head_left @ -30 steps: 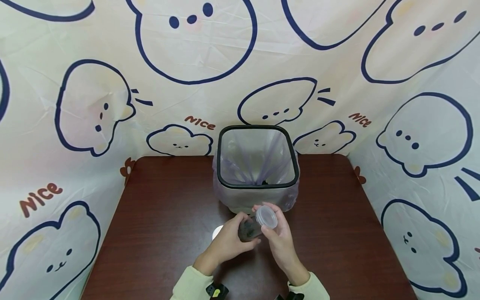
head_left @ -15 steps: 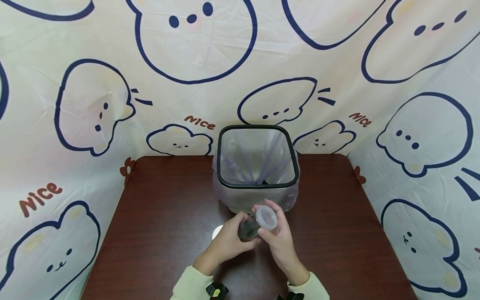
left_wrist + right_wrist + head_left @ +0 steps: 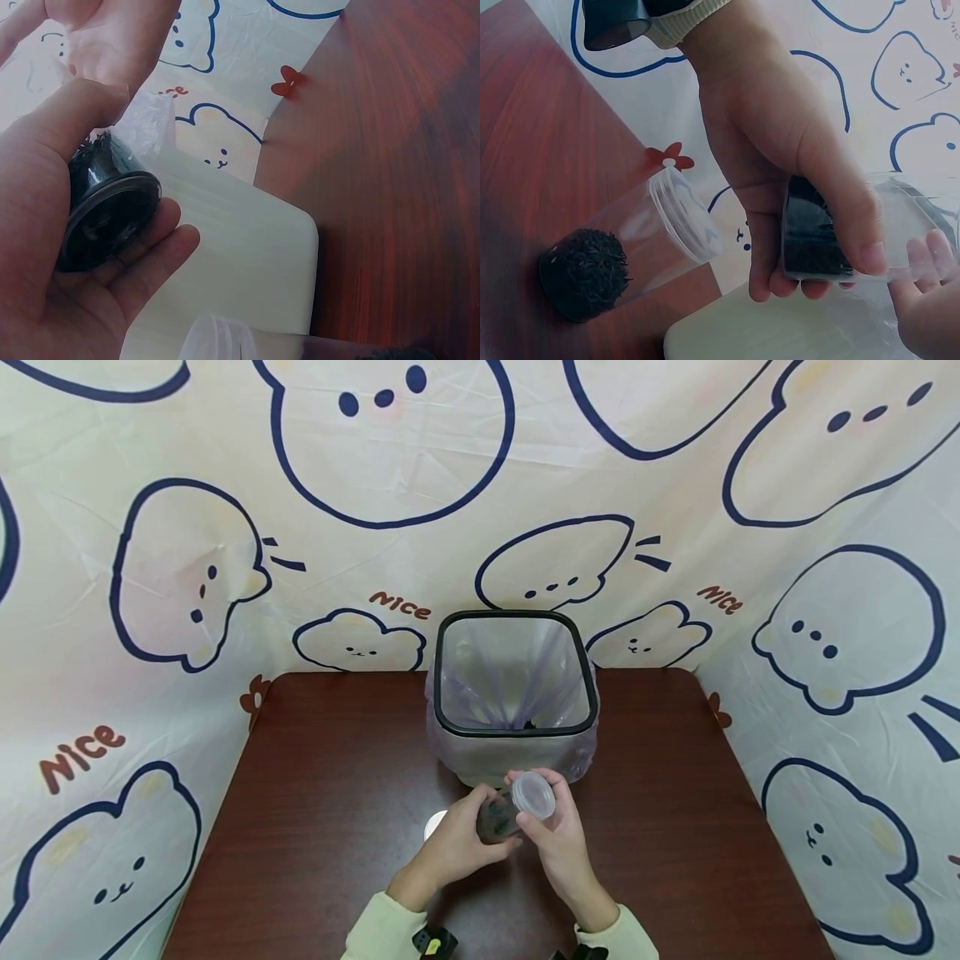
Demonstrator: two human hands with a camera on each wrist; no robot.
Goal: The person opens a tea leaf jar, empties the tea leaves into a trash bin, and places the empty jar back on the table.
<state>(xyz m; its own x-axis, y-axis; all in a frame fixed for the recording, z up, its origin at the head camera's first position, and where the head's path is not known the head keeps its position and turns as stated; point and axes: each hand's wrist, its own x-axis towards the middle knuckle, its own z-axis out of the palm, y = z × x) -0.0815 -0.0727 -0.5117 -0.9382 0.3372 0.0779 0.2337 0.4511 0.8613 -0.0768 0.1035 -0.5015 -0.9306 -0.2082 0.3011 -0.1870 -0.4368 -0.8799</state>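
My left hand (image 3: 448, 847) grips a clear jar (image 3: 495, 820) round its lower body. Dark dry shreds, like tea leaves, lie inside at its base end, seen in the right wrist view. The jar is tilted, with its translucent lid (image 3: 534, 795) turned up and to the right. Curled round the lid end is my right hand (image 3: 567, 847), its thumb on the near edge and its fingers on the far side. A second clear jar (image 3: 634, 259) with similar dark shreds and a closed lid stands on the table beside my left hand, mostly hidden in the head view.
Just beyond my hands stands a pale bin (image 3: 510, 753) with a black rim and a thin purplish bag inside; a small dark bit shows in it. The brown table (image 3: 330, 760) reaches patterned cloth walls (image 3: 360, 560) at the back and sides.
The right thumb has slid slightly left along the lid's edge. My right fingers rose a little, then came back down by the lid. The left hand and jar stay in place.
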